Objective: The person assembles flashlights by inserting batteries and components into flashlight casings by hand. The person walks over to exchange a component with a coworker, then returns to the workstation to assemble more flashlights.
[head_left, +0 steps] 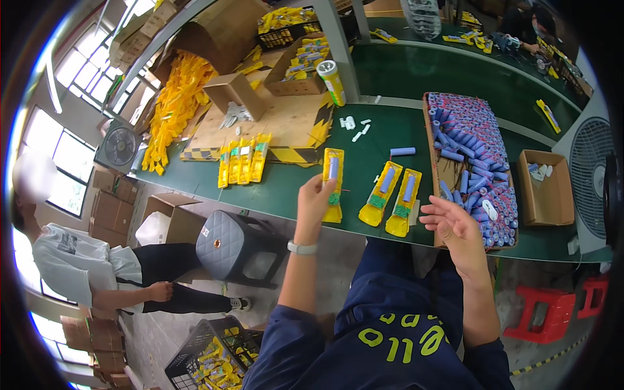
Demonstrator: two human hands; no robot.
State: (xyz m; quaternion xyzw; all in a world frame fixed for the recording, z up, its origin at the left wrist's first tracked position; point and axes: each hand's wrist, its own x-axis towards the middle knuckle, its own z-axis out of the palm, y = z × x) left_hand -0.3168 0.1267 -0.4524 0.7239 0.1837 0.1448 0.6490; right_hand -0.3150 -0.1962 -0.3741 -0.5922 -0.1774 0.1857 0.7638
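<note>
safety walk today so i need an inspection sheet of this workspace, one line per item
surface: green bench top, partly covered
work things: yellow casing at the left hand; two more casings side by side, each with a purple cell and green board; carton of purple cells, some lying loose on top
clutter: small white pieces scattered; one stray cell
hands: left pinches the casing's edge; right hand open, nothing seen in it
cables: thin reddish leads among the cells
surroundings: large fan at right; dark stool, red stool; person in white top at left
</note>
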